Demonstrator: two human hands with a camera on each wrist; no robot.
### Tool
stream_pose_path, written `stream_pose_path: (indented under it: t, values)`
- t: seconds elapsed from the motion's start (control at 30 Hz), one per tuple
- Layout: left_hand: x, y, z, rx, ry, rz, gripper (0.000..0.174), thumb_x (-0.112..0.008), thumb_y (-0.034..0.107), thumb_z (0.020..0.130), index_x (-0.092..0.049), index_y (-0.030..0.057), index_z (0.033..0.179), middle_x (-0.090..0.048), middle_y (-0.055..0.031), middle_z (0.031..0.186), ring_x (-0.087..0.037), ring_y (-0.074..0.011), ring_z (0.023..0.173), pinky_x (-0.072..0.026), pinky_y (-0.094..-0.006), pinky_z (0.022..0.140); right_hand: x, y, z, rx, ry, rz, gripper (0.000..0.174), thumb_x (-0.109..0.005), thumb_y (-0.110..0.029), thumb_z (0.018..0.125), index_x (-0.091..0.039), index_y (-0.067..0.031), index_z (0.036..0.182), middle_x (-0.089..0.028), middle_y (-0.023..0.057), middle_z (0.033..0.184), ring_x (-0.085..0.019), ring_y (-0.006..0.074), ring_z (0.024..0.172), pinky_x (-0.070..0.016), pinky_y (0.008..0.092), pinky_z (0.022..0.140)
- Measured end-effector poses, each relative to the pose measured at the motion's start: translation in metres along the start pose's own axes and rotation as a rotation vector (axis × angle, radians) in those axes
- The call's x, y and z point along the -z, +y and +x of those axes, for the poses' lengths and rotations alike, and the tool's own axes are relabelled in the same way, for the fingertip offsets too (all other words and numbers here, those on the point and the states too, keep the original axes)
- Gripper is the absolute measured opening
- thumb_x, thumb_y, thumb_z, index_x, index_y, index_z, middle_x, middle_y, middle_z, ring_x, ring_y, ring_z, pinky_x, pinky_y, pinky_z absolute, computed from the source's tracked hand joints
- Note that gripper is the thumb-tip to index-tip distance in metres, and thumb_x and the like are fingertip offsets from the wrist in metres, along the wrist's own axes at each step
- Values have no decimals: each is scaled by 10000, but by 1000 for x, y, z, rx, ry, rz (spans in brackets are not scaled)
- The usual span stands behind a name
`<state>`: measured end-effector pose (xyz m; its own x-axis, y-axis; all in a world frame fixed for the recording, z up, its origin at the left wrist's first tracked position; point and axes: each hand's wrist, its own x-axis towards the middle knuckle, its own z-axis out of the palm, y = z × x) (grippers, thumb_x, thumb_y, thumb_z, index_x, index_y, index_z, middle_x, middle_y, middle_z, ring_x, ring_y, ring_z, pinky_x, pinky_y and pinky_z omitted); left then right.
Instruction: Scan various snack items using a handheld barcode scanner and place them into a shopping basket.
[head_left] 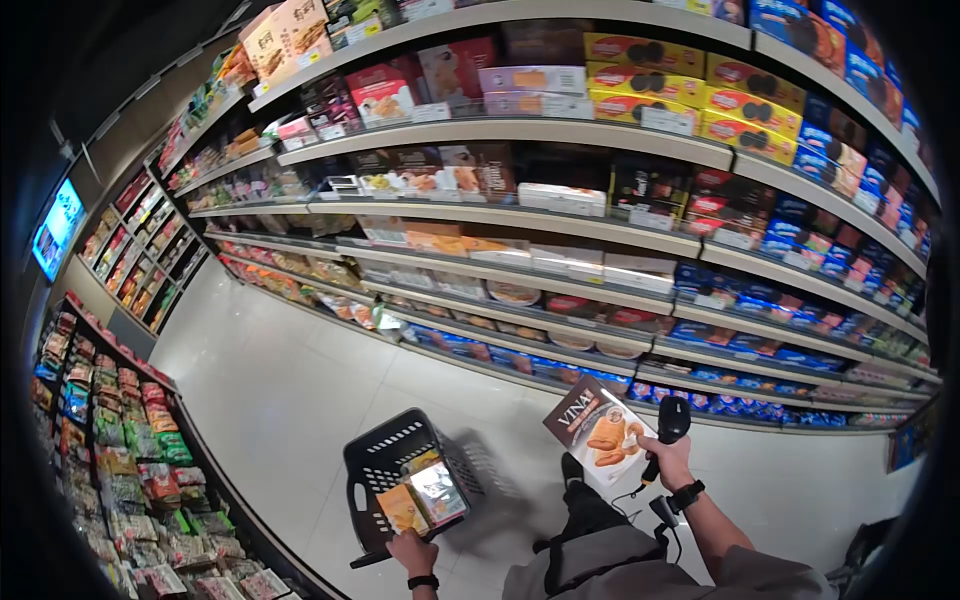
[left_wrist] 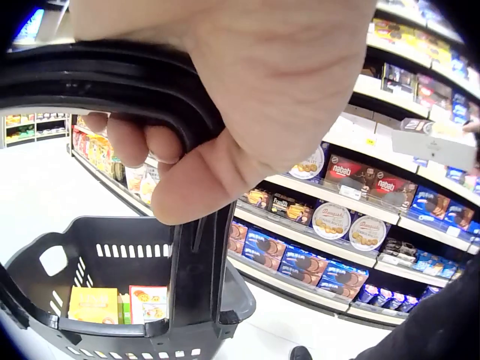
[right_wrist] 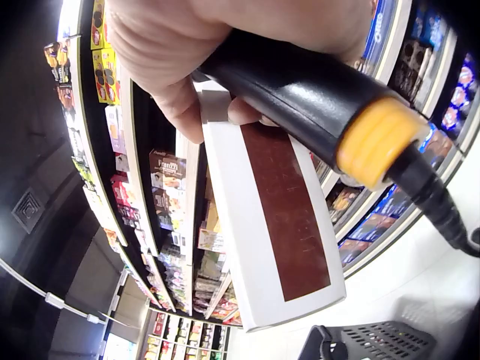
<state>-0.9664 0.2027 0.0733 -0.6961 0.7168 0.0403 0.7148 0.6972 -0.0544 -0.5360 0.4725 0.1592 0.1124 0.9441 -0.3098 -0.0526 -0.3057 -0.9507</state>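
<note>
right hand gripping scanner, pinching box by its edge, left hand curled round basket handle

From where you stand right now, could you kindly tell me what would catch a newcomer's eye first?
Probably the brown-and-white VINA box, in the right hand together with a black handheld device. Next might come the dark basket, left of the box in the head view, its handle gripped by the left hand. Beyond them, bright yellow boxes stand out on an upper shelf.
</note>
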Motion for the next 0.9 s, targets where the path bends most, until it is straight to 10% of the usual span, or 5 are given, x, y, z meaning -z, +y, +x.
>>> stream_pose_path:
  t: [0.23, 0.33, 0.57, 0.73, 0.9]
  values:
    - [-7, -14, -12, 46, -203, 21, 294, -688, 160, 457, -643, 99, 741, -662, -104, 788, -624, -300, 848, -404, -467, 839, -72, -69, 24, 346, -162, -183, 261, -825, -105, 675, -603, -19, 783, -600, -8, 726, -554, 81, 634, -468, 254, 567]
    - [25, -4, -7, -33, -314, -57, 351, -725, 323, 760, -692, 4, 905, -682, -222, 910, -644, -411, 853, -520, -452, 761, -91, -87, 41, 508, -228, -190, 314, -827, -141, 647, -617, -21, 846, -621, 37, 747, -598, 119, 663, -501, 275, 613]
    - [65, 109, 73, -38, -319, -785, 282, -754, 248, 721, -658, 26, 866, -665, -110, 846, -651, -227, 821, -498, -361, 754, -89, -106, 66, 651, -223, -125, 398, -856, -191, 627, -612, -32, 899, -637, 39, 767, -618, 146, 649, -510, 291, 600]
    - [149, 238, 134, -397, -651, -1174, 486, -638, 140, 907, -433, -4, 1324, -617, -103, 1121, -599, -177, 1011, -479, -299, 880, -103, -94, 50, 617, -93, 84, 535, -863, -181, 650, -581, -29, 1079, -633, 60, 988, -630, 136, 840, -513, 301, 714]
    - [168, 304, 170, -250, -1164, -1792, 873, -508, 678, 851, -331, 30, 1409, -447, -144, 1373, -447, -251, 1260, -360, -452, 1051, -108, -138, 36, 582, -348, -447, 550, -722, -429, 786, -573, -105, 1205, -642, 28, 1078, -631, 170, 968, -494, 300, 881]
